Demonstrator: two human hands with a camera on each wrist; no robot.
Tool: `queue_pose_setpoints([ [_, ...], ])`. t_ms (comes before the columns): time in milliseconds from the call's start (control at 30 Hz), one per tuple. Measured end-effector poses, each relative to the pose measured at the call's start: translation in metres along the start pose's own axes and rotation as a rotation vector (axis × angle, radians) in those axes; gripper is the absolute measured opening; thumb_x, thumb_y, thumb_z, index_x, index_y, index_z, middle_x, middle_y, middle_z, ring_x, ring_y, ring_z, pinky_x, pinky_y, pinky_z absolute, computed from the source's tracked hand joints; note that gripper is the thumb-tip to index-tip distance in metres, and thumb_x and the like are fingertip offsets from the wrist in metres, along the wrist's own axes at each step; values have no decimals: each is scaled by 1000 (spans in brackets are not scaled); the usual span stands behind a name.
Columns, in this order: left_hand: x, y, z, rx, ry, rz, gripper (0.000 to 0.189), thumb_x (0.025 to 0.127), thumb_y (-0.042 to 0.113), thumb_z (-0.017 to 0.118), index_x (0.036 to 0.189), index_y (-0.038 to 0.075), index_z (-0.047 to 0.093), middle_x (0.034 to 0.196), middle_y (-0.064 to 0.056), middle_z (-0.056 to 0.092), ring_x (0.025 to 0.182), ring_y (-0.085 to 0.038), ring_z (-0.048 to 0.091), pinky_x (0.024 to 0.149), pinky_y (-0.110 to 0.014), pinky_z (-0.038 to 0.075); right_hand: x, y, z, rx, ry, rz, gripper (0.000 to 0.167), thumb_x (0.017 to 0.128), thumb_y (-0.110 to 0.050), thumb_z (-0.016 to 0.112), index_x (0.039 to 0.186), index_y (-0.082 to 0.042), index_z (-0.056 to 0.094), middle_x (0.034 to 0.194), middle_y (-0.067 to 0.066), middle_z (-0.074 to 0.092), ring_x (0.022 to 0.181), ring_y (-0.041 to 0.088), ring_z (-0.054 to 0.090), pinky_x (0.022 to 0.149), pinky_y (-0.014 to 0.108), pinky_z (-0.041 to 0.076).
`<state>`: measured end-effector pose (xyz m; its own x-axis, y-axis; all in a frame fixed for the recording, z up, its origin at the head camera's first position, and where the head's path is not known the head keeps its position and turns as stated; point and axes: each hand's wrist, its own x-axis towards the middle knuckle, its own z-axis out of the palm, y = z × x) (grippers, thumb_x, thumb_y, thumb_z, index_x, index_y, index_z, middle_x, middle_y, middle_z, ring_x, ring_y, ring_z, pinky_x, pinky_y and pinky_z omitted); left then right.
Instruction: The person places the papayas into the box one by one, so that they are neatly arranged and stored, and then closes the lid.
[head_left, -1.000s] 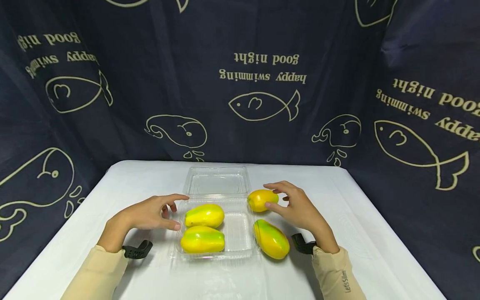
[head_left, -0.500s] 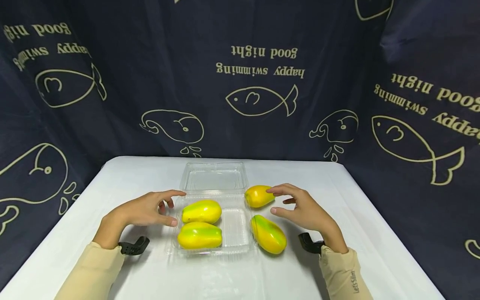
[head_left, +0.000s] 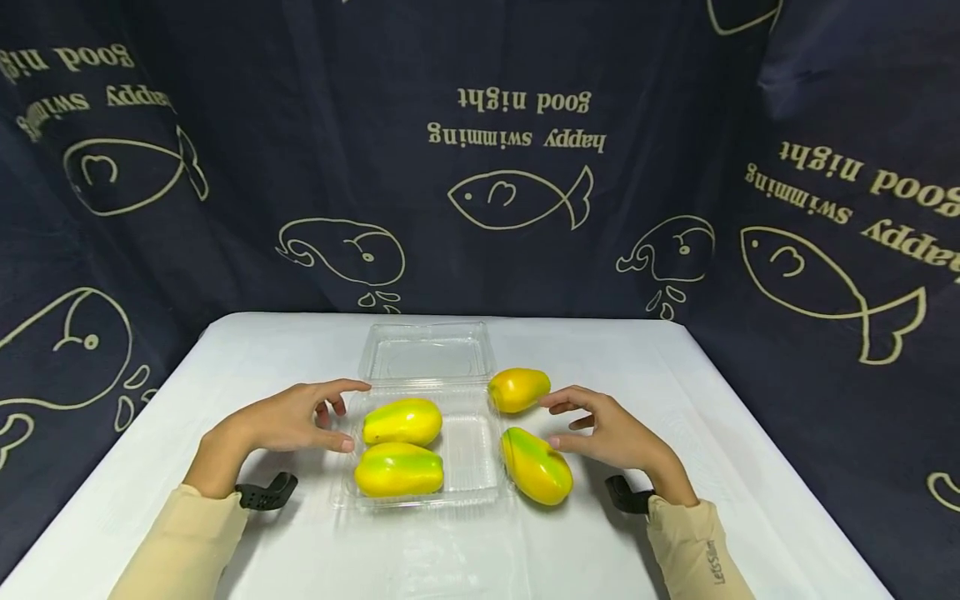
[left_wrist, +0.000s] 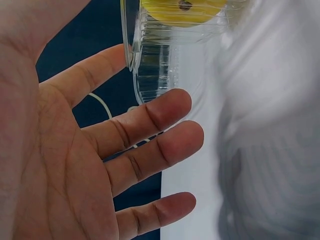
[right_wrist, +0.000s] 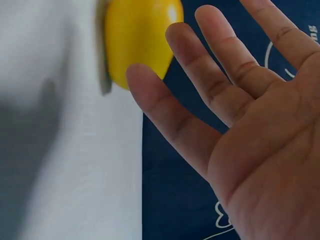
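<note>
Clear plastic clamshell container (head_left: 471, 454), lid (head_left: 427, 352) laid back; two papayas (head_left: 402, 422) lie in its left half. Two further papayas (head_left: 537, 468) lie just right of it. Left hand (head_left: 288, 419): fingers apart, at the container's left edge. Right hand (head_left: 611, 429): fingers apart, beside the outer pair.

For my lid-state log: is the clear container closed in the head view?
No, its lid lies open beyond the base, where two yellow-green fruits sit uncovered.

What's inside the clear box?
The clear box holds a nearer papaya and a farther papaya, both on its left side. Its right side shows bare plastic. The papayas cover the bottom under them, so I can't see there.
</note>
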<state>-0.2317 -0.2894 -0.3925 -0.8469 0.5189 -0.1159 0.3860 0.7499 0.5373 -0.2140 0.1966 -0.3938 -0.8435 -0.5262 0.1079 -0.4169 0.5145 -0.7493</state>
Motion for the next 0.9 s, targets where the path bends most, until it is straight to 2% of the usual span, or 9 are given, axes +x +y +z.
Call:
queue_pose_setpoints([
  [100, 0, 0, -1, 8, 1, -9, 86, 78, 58, 79, 150, 31, 42, 112, -3, 63, 92, -18, 59, 74, -31, 47, -3, 4, 4, 30, -18, -3, 53, 85, -34, 81, 133, -23, 61, 134, 9, 61, 124, 30, 58, 96, 50, 51],
  [400, 2, -1, 1, 27, 6, -15, 88, 77, 60, 79, 151, 29, 42, 111, -1, 63, 90, -16, 59, 74, -30, 47, -6, 1, 13, 44, -63, -7, 55, 83, -35, 83, 131, -23, 60, 133, 4, 58, 121, 36, 53, 91, 47, 54],
  [600, 2, 0, 2, 35, 11, -4, 86, 78, 59, 78, 150, 30, 42, 110, -1, 63, 91, -16, 60, 75, -31, 47, -6, -2, 16, 51, -71, -4, 55, 81, -34, 84, 130, -20, 60, 129, -5, 57, 120, 32, 52, 90, 48, 55],
  [900, 4, 1, 3, 32, 9, -6, 85, 78, 56, 80, 150, 30, 42, 111, -1, 64, 90, -16, 60, 74, -30, 46, -3, -5, 27, 33, -94, 15, 54, 78, -34, 86, 120, -21, 55, 123, 3, 55, 115, 26, 51, 79, 35, 57],
])
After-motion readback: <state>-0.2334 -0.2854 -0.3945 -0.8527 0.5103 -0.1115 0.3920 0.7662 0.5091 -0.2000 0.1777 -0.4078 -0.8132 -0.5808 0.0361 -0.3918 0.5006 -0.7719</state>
